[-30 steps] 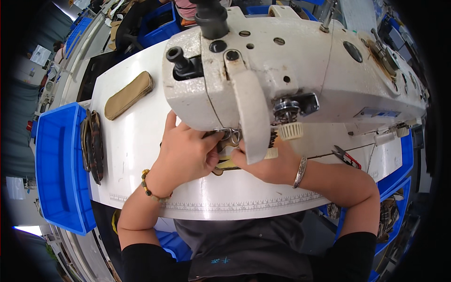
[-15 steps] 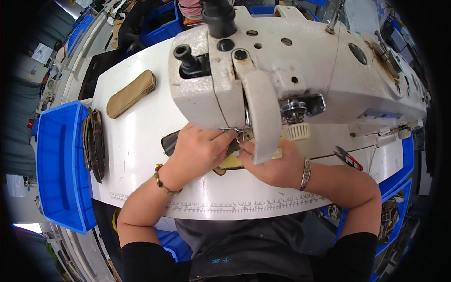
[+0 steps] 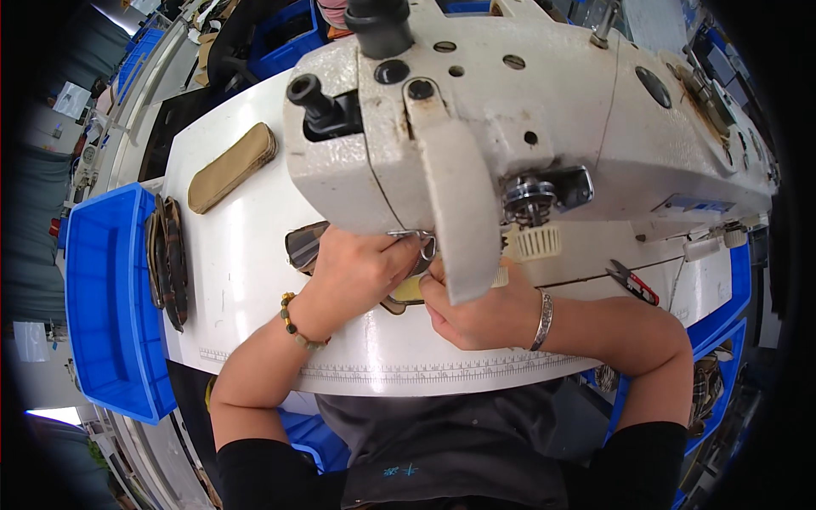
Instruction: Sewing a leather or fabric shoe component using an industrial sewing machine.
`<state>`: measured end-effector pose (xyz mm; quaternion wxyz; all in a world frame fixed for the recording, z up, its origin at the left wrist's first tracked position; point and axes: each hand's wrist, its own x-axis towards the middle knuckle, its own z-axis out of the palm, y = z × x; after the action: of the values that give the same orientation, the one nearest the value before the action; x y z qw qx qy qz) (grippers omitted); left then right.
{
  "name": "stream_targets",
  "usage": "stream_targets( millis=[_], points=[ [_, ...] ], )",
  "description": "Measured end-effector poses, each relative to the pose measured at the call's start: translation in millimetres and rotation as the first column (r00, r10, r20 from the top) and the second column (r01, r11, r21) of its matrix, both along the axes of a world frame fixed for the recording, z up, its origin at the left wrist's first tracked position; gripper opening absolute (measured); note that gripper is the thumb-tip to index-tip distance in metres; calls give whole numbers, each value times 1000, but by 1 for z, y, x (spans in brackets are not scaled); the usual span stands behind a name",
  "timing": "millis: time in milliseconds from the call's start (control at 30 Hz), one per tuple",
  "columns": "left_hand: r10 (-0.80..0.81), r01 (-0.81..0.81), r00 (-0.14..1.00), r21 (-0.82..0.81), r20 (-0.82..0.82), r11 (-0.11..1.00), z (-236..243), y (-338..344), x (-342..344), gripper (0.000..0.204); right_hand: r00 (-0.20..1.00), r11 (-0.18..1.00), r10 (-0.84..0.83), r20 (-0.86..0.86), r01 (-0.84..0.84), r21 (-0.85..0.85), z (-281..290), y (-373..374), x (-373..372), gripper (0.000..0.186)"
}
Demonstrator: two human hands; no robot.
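Under the head of a white sewing machine [image 3: 365,170], my two hands work close together on a dark patterned fabric piece [image 3: 303,245] with a yellow part [image 3: 409,291]. My left hand [image 3: 361,268] lies over the piece with its fingers pinched together beside the metal presser parts. On the other side, my right hand [image 3: 484,310] has its fingers curled in at the yellow part. The machine's lever cover hides some of the right fingertips. Needle and seam are not visible behind the machine head and fingers.
Stacked tan fabric pieces [image 3: 233,168] lie at the table's far left. Several dark plaid pieces [image 3: 172,263] hang over the left edge, beside a blue bin [image 3: 106,306]. Red-handled thread snips [image 3: 633,282] rest at right. A printed ruler [image 3: 408,374] runs along the front edge.
My right hand has shifted slightly left and toward me, its fingers more curled. My left hand stays nearly in place on the fabric. The whole view has shifted slightly.
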<state>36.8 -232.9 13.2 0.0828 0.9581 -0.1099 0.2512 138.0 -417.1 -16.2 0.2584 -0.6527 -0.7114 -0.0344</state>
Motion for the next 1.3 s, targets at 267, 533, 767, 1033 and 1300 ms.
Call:
stream_targets(
  millis=[267,533,767,1033,1300],
  points=[
    [-6,-9,971,-60,-237,998,3,7,-6,17,1000,998,3,21,-4,62,-3,-1,-5,27],
    [26,-18,951,28,-309,999,7,2,-12,34,999,991,18,33,-22,134,-6,-2,-7,25],
    [55,-46,978,45,-203,998,11,-8,-10,32,987,998,-7,160,-2,60,14,-6,-7,23],
    [93,-69,962,103,-256,992,7,-8,-12,31,992,995,-9,122,-3,104,6,-3,-6,22],
    [89,-68,972,105,-215,992,9,-11,-9,27,991,999,-5,136,-2,50,13,-6,-5,21]
  ],
)
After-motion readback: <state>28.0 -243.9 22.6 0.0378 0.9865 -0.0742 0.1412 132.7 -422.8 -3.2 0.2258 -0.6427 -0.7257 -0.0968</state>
